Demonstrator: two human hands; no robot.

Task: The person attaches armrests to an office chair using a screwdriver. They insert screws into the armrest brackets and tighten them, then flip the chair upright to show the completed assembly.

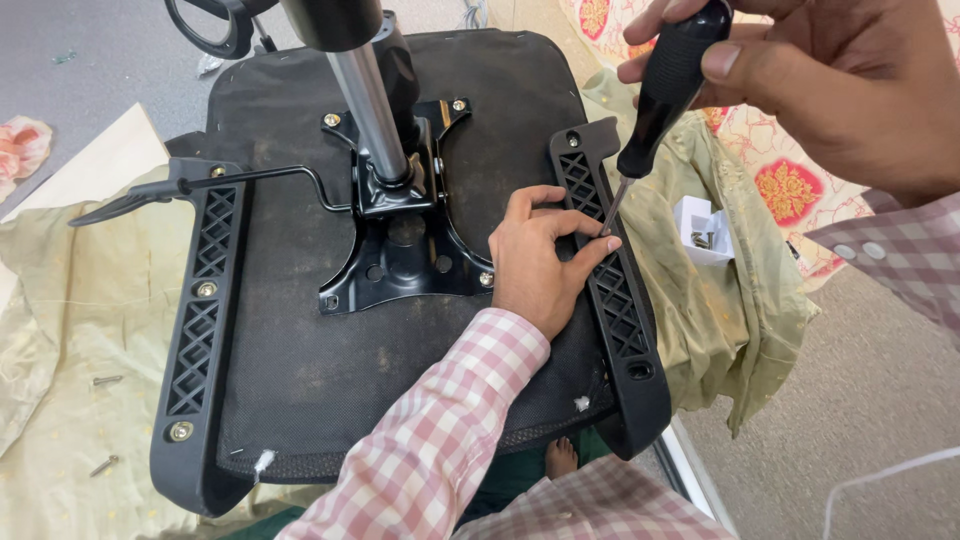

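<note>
From the head view, the right hand (800, 80) is closed around the black handle of a screwdriver (668, 85), fingers wrapped tight and the thumb pressed along the grip. The tool slants down and to the left from those fingers, its thin metal shaft ending at the right armrest bracket (610, 290), a long black plastic bar with lattice cut-outs.

The left hand (535, 260) rests on the upturned chair seat (300, 360). Its fingers are pinched together at the screwdriver tip, thumb and forefinger meeting right where the shaft touches the bracket. Whatever small part they pinch is hidden between them, so I cannot tell what it is.

Just left of these fingers lies the black metal tilt plate (400, 260), fixed to the seat by brass-coloured screws, with the chrome gas column (370, 100) rising from it toward the camera. Further left, well apart from both hands, the left armrest bracket (200, 330) lies along the seat's other edge, a thin black lever (240, 180) reaching across its upper end.

To the right of the fingers, beyond the bracket, a small white box (705, 230) of screws sits on an olive cloth (700, 310). Two loose screws (105, 380) lie on the pale cloth far to the left. Both sleeves are pink and white check.
</note>
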